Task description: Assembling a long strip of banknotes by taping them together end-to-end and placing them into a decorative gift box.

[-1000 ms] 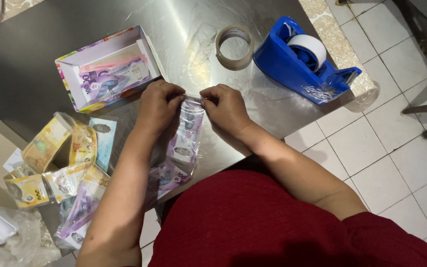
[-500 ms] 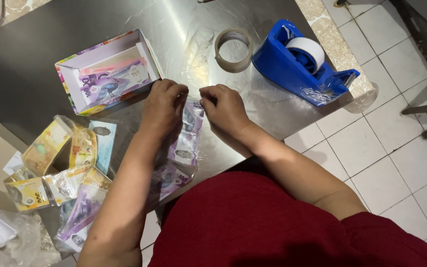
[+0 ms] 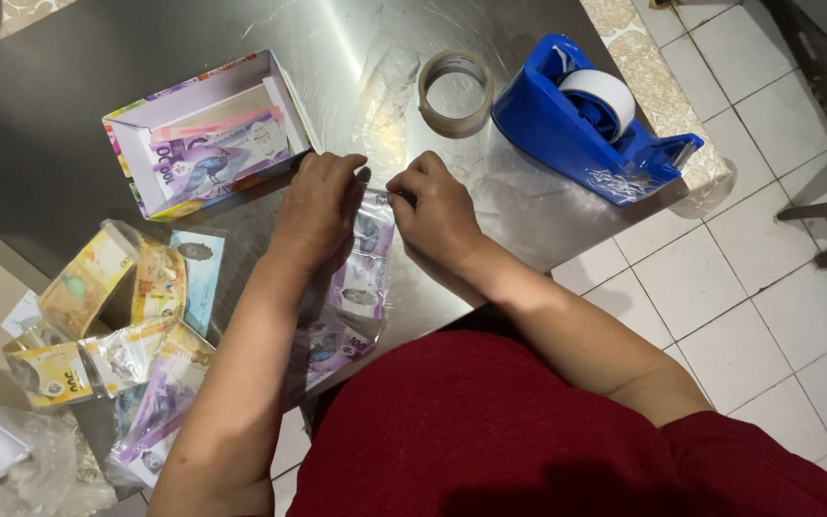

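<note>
Left hand (image 3: 320, 204), right hand (image 3: 437, 209): both pinched on top edge of sleeved notes (image 3: 361, 278). Box (image 3: 205, 134), tape roll (image 3: 455, 92), dispenser (image 3: 591, 120) near.

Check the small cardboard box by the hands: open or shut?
Open: the box has no lid on, and purple notes show inside.

Red top, prob. short-sleeved, bare forearms.
</note>
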